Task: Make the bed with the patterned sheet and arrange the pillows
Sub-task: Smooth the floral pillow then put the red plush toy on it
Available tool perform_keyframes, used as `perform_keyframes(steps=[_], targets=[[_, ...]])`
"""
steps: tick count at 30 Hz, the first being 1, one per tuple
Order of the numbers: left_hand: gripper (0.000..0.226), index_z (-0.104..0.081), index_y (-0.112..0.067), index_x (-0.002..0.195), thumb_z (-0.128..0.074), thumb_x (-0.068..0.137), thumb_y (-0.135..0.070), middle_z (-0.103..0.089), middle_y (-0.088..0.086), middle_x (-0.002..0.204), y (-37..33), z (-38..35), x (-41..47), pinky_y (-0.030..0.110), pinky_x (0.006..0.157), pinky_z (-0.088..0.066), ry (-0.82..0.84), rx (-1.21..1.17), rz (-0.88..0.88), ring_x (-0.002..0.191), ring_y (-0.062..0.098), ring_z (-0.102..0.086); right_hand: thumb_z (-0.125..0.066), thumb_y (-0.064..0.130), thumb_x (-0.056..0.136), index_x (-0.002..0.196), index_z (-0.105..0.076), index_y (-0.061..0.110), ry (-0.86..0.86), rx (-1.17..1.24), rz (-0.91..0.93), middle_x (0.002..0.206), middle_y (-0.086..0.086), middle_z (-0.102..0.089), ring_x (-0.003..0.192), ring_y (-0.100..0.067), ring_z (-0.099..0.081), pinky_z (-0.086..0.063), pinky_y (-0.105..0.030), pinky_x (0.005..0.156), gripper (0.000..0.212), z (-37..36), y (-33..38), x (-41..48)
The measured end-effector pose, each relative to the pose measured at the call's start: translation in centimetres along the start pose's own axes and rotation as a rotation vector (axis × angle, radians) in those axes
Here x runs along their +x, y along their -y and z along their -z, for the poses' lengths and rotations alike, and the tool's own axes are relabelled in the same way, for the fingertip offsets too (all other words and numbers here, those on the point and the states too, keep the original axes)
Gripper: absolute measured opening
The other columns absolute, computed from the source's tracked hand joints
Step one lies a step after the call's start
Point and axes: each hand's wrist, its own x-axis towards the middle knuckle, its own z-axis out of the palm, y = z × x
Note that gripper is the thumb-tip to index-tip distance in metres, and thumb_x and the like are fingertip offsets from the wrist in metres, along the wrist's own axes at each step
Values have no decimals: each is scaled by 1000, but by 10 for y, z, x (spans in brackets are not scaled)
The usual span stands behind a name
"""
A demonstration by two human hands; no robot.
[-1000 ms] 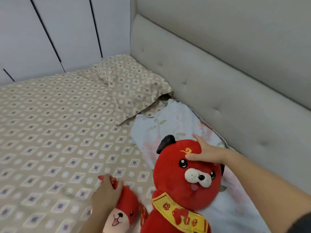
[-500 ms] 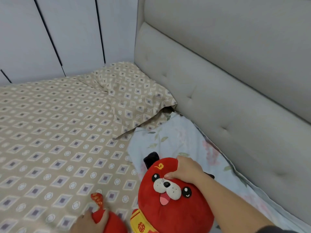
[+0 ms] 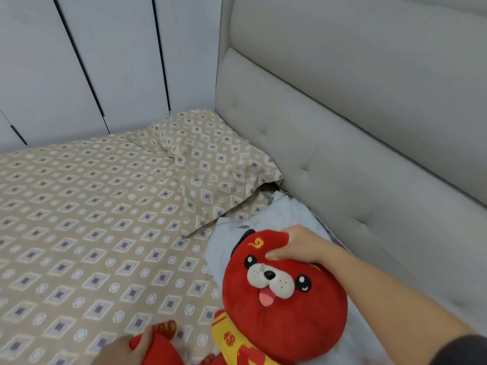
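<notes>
Head view over a bed: one patterned sheet (image 3: 79, 233), beige with rows of grey squares and white rings, lies spread across the mattress and runs up to the grey padded headboard (image 3: 342, 180).

Two pillows lie along the foot of the headboard. One patterned pillow (image 3: 210, 159), in a case matching the sheet, sits at the far end and touches the headboard. One floral pillow (image 3: 284, 217), pale blue with faint leaves and pink blooms, lies next to it along the same headboard, its far end meeting the patterned pillow's loose edge.

Two red plush toys are in view. The large plush dog (image 3: 284, 299) lies face up on the floral pillow, just beside the headboard. It has a gold swirl on its brow and a yellow sash (image 3: 232, 335) at its neck. The sash carries red characters, too partly shown to read. The small plush toy (image 3: 158, 349) lies on the sheet, farther from the headboard than the dog, and is cut off by the bottom edge.

Two bare hands show. The right hand (image 3: 297, 246) grips the top of the dog's head, fingers curled over the crown and thumb pressed on the brow above the eyes. The left hand (image 3: 123, 351) rests against the small plush toy, thumb laid along it. Its fingers are out of frame, so whether they grasp it cannot be told.

Pale wall panels (image 3: 105, 61) with dark seams meet the headboard at its far end.
</notes>
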Motion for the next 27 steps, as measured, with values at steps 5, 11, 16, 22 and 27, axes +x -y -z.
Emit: perform_keyframes(steps=[5, 11, 16, 22, 27], targets=[[64, -53, -61, 115, -21, 68, -90, -49, -1, 50, 24, 5, 38, 19, 58, -35, 72, 210, -73, 51, 4, -56, -76, 67, 51, 87, -66, 24, -256, -37, 24, 86, 8, -70, 82, -11, -66, -55, -38, 82, 58, 57, 35, 38], [48, -62, -24, 73, -43, 68, -68, -44, -5, 67, 28, -39, 35, 33, 64, -35, 65, 265, -119, 62, 20, -54, -68, 70, 58, 119, -60, 29, -393, 119, -31, 114, 4, -63, 98, -15, -62, -51, -36, 90, 74, 54, 20, 70], [56, -51, -14, 82, -68, 53, -59, -61, 0, 65, -57, -26, 13, 23, 59, -47, 56, -496, -19, 56, 10, -61, -68, 47, 82, 137, -50, 23, -363, 328, -140, 133, 2, -55, 109, -14, -55, -41, -24, 90, 63, 50, -15, 54], [107, -48, -1, 122, -94, 36, -45, -61, 10, 110, -89, -63, 13, 43, 88, -52, 381, -1031, 352, 102, 30, -62, -75, 56, 70, 148, -21, 17, -359, 901, -527, 143, -13, -43, 122, -36, -51, -44, -54, 90, 102, 26, -43, 45], [104, -48, -16, 135, -94, 42, -30, -65, 9, 116, -110, -68, 16, 42, 88, -51, 491, -1126, 376, 102, 28, -63, -79, 48, 67, 131, -45, 17, -429, 966, -402, 113, -9, -63, 94, -25, -65, -55, -45, 82, 79, 15, -64, 54]])
